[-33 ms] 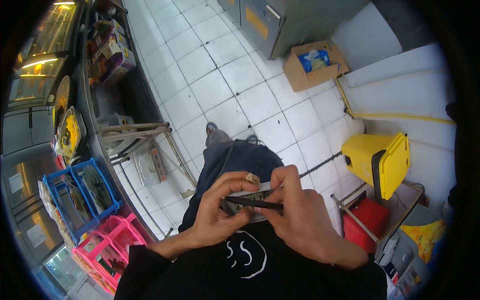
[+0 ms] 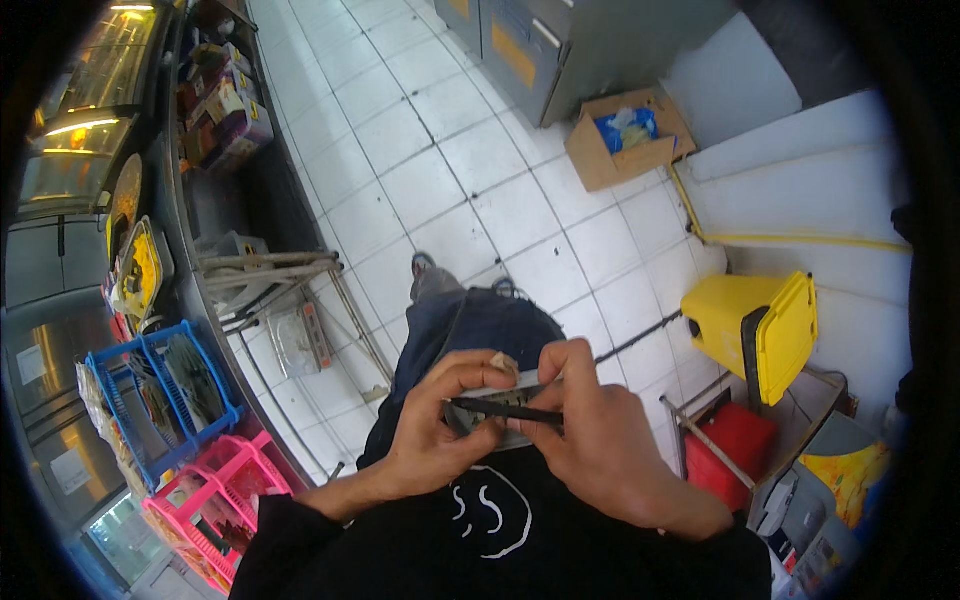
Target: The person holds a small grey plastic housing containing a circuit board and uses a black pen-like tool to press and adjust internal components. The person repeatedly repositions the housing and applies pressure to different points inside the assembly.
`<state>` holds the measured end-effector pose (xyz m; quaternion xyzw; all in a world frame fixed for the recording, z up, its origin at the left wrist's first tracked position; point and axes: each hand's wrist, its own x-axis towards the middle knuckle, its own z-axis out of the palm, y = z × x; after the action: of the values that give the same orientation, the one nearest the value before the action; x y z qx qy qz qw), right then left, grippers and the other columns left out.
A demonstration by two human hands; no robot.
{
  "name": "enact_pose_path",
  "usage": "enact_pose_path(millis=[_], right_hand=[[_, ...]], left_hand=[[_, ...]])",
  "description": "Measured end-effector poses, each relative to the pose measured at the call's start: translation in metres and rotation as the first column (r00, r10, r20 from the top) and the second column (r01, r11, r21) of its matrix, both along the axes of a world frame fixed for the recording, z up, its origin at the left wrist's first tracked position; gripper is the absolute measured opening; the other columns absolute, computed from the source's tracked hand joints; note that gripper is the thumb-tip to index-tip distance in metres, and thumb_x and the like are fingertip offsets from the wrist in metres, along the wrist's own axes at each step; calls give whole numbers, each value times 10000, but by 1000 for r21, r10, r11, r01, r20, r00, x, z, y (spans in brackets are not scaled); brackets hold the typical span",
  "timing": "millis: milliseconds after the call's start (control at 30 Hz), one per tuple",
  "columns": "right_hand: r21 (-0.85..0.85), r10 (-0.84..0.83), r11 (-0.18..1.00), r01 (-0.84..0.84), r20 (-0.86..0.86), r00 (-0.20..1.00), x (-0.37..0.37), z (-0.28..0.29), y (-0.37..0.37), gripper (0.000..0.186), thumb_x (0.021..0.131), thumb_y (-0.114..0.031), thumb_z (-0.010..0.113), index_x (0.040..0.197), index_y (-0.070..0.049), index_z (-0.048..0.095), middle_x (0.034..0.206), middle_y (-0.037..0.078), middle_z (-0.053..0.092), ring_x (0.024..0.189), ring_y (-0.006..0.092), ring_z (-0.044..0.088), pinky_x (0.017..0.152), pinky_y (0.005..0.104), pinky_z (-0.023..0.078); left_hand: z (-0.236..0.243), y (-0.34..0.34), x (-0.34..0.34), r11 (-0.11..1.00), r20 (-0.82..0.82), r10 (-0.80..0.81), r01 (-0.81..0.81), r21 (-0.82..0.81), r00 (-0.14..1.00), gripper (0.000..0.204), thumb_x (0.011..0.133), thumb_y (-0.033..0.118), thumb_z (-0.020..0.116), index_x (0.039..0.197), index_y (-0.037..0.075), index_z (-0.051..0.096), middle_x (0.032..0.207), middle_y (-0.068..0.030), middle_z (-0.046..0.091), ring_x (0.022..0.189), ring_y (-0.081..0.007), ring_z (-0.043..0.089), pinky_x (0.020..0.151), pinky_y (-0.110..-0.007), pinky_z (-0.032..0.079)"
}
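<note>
From my end: left hand [image 2: 435, 415], fingers curled closed round the left side of a small light-grey case [image 2: 527, 380]; right hand [image 2: 605, 440], thumb and forefinger pinched on a slim black stick [image 2: 500, 410] crossing it, between both sets of fingertips. Past the fingers, jeans [image 2: 470, 330]; well right, yellow lidded bin [image 2: 735, 315]; farthest, ahead-right, open cardboard box [image 2: 600, 165].
</note>
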<state>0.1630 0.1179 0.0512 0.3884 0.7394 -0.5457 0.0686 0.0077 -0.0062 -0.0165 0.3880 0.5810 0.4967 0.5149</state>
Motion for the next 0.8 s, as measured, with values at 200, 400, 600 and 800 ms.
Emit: enact_pose_path(millis=[200, 400, 600, 800], right_hand=[[187, 34, 981, -44, 57, 998, -6, 9, 4, 383, 879, -179, 675, 1114, -94, 385, 771, 121, 709, 704, 372, 691, 580, 483, 521], [249, 41, 966, -66, 102, 994, -3, 15, 28, 689, 815, -391, 764, 1262, 2, 417, 1223, 216, 610, 1084, 338, 645, 843, 435, 530], [-131, 166, 980, -152, 100, 981, -2, -13, 37, 747, 830, -478, 738, 1327, -31, 404, 1222, 223, 613, 1146, 371, 615, 926, 440, 503], [-163, 193, 970, -180, 72, 978, 10, -28, 15, 686, 851, -456, 720, 1313, -48, 420, 1161, 243, 630, 1081, 394, 634, 887, 455, 511]], left_hand=[[7, 10, -4, 1000, 0, -1, 1, -20, 1000, 351, 766, -3, 691, 1111, 17, 624, 1252, -143, 548, 1223, -252, 520, 1037, -364, 395], [7, 13, -5, 1000, 22, -30, 30, 7, 999, 403, 760, -33, 667, 1156, 28, 625, 1256, -143, 563, 1206, -256, 552, 1038, -369, 423], [5, 7, -6, 992, 73, -119, 116, 48, 990, 433, 804, -90, 619, 1220, 23, 583, 1269, -140, 550, 1244, -247, 532, 1059, -354, 413], [-8, 0, -14, 957, 308, -216, 263, -121, 927, 438, 796, -60, 627, 1222, 35, 582, 1268, -109, 543, 1252, -254, 511, 1059, -397, 432]])
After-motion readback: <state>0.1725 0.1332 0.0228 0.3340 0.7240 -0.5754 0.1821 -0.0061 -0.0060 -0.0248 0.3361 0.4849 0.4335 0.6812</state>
